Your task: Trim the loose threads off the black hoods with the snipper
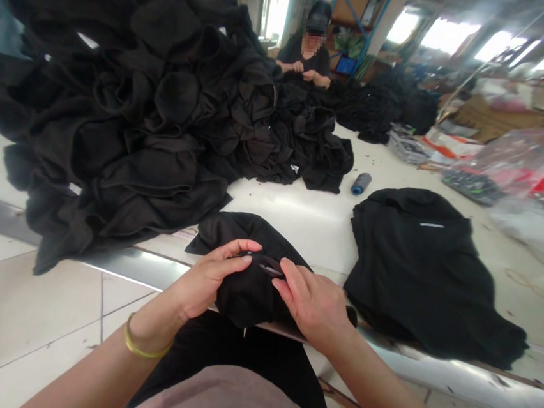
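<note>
A black fabric garment (249, 288) lies bunched at the table's near edge, and both my hands are on it. My left hand (209, 278) grips it from the left, with a yellow bangle (145, 344) on that wrist. My right hand (310, 304) pinches the fabric from the right, close to a narrow slit or zip opening (266, 266). Between my hands, the details of that opening are partly hidden by my fingers.
A large heap of black garments (116, 118) rises on the white table (295, 212) to my left. A flat black jacket (419, 276) lies to my right, beyond it a blue thread spool (360, 184). A seated co-worker (307, 60) handles something at the far side. Plastic bags (520, 170) lie at the right.
</note>
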`<state>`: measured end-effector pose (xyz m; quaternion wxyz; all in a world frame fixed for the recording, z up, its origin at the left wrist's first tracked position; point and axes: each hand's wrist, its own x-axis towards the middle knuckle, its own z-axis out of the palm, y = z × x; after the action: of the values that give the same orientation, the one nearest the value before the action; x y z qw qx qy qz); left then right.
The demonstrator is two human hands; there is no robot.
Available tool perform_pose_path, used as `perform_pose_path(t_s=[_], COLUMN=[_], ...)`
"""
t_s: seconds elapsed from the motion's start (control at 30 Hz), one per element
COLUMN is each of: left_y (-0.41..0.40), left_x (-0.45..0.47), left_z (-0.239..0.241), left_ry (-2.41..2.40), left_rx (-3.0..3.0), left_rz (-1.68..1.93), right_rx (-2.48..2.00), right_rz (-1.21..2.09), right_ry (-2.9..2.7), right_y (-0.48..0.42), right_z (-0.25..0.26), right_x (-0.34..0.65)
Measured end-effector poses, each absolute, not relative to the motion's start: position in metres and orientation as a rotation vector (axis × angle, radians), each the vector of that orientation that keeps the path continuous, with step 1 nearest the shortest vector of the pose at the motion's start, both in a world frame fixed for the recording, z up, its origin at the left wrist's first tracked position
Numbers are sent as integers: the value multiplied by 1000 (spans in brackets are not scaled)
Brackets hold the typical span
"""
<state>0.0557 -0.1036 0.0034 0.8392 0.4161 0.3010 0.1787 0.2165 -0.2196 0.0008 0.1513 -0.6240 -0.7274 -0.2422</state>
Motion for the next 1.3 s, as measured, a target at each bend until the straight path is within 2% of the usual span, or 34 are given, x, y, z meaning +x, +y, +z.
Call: perform_pose_path(t_s=[0.27, 0.4, 0.5, 0.6, 0.8, 1.07, 1.3], left_y=[-105, -104, -99, -88, -75, -79, -68], left_x=[59, 60, 56, 47, 33, 35, 11], left_z=[0, -1, -3, -7, -21, -18, -20], left_ry=[631, 652, 646, 673, 643, 623, 660], left_rx=[738, 781, 929, 1208, 1210, 1167, 1149], left_rz=[324, 346, 357, 331, 99, 144, 23], right_rx=[-1733, -1765, -1844, -1935, -2145, -2172, -2247], right_rz=[-472, -42, 325, 517, 407, 427, 516], right_ry=[-2034, -1708, -1713, -1756, -1362, -1432, -1720], right_y=[-222, -225, -231, -241, -248, -251, -291], right_z=[-6, -4, -6, -19, -46, -35, -25], right_x=[226, 234, 244, 262, 293, 291, 300])
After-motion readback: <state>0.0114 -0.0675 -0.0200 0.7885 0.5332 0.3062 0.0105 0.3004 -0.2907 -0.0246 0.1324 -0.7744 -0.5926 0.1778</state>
